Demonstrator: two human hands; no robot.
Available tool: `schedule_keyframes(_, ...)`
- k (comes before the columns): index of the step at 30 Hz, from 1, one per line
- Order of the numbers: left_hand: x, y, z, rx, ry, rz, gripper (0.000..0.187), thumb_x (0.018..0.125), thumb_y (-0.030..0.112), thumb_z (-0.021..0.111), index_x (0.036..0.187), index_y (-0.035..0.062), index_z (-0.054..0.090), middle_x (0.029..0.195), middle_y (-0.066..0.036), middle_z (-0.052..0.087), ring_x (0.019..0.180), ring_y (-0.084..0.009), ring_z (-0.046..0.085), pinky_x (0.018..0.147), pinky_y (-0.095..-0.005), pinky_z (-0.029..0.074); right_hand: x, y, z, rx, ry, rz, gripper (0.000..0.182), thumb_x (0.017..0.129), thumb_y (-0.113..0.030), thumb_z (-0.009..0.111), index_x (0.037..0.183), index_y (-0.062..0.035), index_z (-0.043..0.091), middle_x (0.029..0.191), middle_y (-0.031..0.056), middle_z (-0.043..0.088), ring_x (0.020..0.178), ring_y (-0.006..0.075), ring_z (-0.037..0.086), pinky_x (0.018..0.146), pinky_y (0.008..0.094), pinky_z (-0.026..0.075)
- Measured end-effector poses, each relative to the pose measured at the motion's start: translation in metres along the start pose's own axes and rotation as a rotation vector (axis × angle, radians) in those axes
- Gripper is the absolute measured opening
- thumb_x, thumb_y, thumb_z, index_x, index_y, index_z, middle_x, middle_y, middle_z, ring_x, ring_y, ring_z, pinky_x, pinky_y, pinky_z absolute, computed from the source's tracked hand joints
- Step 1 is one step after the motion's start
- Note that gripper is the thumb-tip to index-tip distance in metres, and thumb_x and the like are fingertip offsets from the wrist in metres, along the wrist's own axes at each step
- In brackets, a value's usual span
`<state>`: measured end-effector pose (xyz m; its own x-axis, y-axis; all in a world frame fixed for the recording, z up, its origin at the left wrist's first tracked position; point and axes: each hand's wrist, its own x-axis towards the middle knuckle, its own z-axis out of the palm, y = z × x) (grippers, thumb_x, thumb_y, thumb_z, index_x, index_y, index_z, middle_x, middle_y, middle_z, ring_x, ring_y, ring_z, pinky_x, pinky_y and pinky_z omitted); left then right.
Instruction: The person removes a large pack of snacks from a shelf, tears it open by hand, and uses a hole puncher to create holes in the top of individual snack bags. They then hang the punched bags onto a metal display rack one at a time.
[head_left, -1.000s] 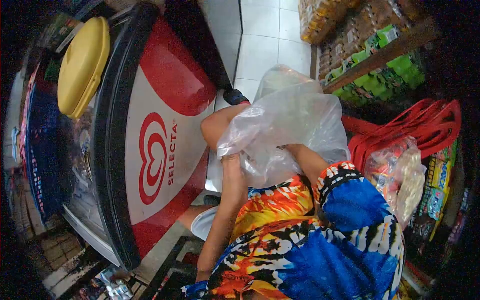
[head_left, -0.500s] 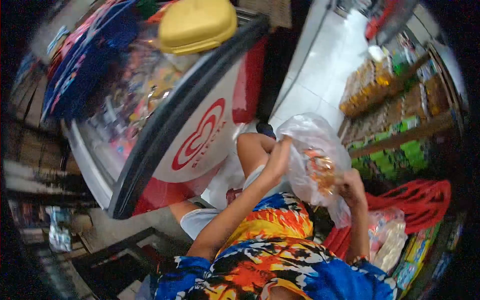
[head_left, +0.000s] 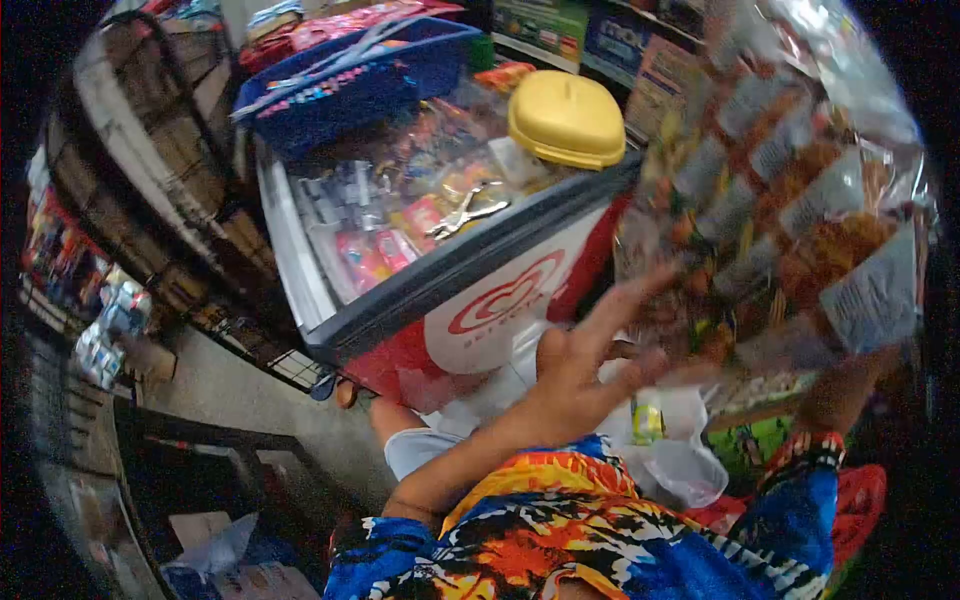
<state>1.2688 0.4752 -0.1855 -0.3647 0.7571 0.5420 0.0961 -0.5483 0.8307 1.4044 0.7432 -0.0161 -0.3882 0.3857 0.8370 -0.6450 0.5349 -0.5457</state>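
My left hand reaches to the right with its fingers apart, blurred, its fingertips overlapping the lower left of a cluster of snack packs. These packs are clear with white labels and orange-brown contents, and they fill the upper right, close to the camera. My right forearm rises behind their lower edge, which hides my right hand. Below my left hand, a translucent plastic bag lies near my lap, with a yellow-green packet at it.
To the left stands a red and white chest freezer topped with small packets, a yellow lidded container and a blue basket. A dark metal rack stands farther left. Red netting lies beside my right arm.
The view has swung, bringing the snack packs in at upper right. Both hands have come off the plastic bag, which now sits lower. My left hand has spread its fingers.
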Motion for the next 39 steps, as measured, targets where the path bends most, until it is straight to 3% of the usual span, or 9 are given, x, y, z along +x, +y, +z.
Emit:
schedule_keyframes(5,0.022,0.057,-0.027,-0.648,0.195,0.123,0.092,0.08,0.07,0.051,0.15,0.0231,0.014,0.147,-0.016,0.026,0.134,-0.0315,0.03,0.102,-0.0555,0.033,0.073,0.009,0.109,0.201,-0.295,-0.173,0.024,0.078,-0.021,0.061,0.068,0.0006,0.063,0.057,0.005,0.055,0.049,0.0141,0.049,0.045,0.0293,0.035)
schedule_keyframes(11,0.033,0.069,-0.109,-0.659,0.402,0.372,0.088,0.074,0.077,0.049,0.143,0.0249,0.029,0.136,-0.013,0.039,0.128,-0.0313,0.035,0.099,-0.0628,0.033,0.092,-0.003,0.242,0.381,-0.971,-0.284,0.027,0.081,-0.023,0.061,0.072,0.002,0.064,0.058,0.0069,0.057,0.051,0.0157,0.052,0.047,0.0303,0.037)
schedule_keyframes(14,-0.006,0.071,-0.139,-0.431,0.67,0.411,0.076,0.081,0.052,0.064,0.141,0.0155,0.034,0.137,-0.014,0.039,0.125,-0.0308,0.039,0.103,-0.0463,0.037,0.062,0.02,0.284,0.324,-1.562,-0.282,0.029,0.083,-0.024,0.061,0.074,0.0027,0.065,0.059,0.0078,0.058,0.052,0.0165,0.054,0.048,0.0308,0.038)
schedule_keyframes(16,-0.059,0.076,-0.138,0.725,1.306,0.54,0.079,0.069,-0.01,0.063,0.14,0.0061,0.033,0.14,-0.017,0.035,0.131,-0.0298,0.035,0.107,-0.0416,0.032,0.012,0.047,0.29,0.045,-1.735,-0.247,0.023,0.084,-0.019,0.061,0.082,0.0031,0.065,0.053,0.0096,0.053,0.049,0.0172,0.053,0.049,0.0295,0.039)
schedule_keyframes(18,-0.096,0.074,-0.124,1.09,1.54,0.421,0.071,0.072,-0.008,0.054,0.139,0.0014,0.031,0.139,-0.014,0.039,0.127,-0.0279,0.042,0.107,-0.0375,0.033,-0.01,0.065,0.282,0.002,-1.815,-0.294,0.02,0.085,-0.018,0.061,0.082,0.0017,0.064,0.065,0.0131,0.061,0.057,0.0241,0.057,0.054,0.0352,0.044)
schedule_keyframes(26,-0.149,0.047,-0.092,1.251,1.294,0.17,0.051,0.081,-0.006,0.048,0.132,-0.0012,0.044,0.132,-0.016,0.043,0.123,-0.0279,0.044,0.102,-0.0397,0.038,-0.128,0.099,0.23,0.705,-1.975,0.308,0.021,0.091,-0.018,0.061,0.088,0.0025,0.063,0.083,0.0118,0.065,0.076,0.0198,0.062,0.065,0.0324,0.047)
schedule_keyframes(30,-0.149,0.016,-0.079,1.18,1.321,0.132,0.057,0.084,-0.007,0.046,0.138,-0.0004,0.031,0.139,-0.014,0.033,0.127,-0.0267,0.04,0.1,-0.0375,0.041,-0.307,0.194,0.24,0.228,-1.869,0.657,0.033,0.094,-0.032,0.051,0.093,-0.0014,0.065,0.083,0.0133,0.065,0.079,0.0222,0.063,0.064,0.0359,0.049)
schedule_keyframes(32,-0.155,-0.004,-0.074,1.147,1.312,0.128,0.057,0.083,-0.007,0.046,0.138,-0.0001,0.03,0.139,-0.013,0.032,0.125,-0.0265,0.04,0.098,-0.0366,0.042,-0.422,0.232,0.216,-0.547,-1.874,0.266,0.045,0.091,-0.045,0.049,0.099,-0.0043,0.066,0.092,0.0162,0.067,0.088,0.029,0.064,0.073,0.0415,0.05)
schedule_keyframes(39,-0.298,-0.082,-0.07,1.169,1.196,-0.539,0.037,0.084,-0.001,0.048,0.12,-0.0031,0.047,0.118,-0.015,0.045,0.107,-0.0285,0.051,0.091,-0.0362,0.044,-0.525,0.265,0.196,-0.087,-2.169,0.592,0.053,0.089,-0.049,0.044,0.11,-0.004,0.062,0.112,0.0193,0.062,0.099,0.0315,0.06,0.086,0.0431,0.046)
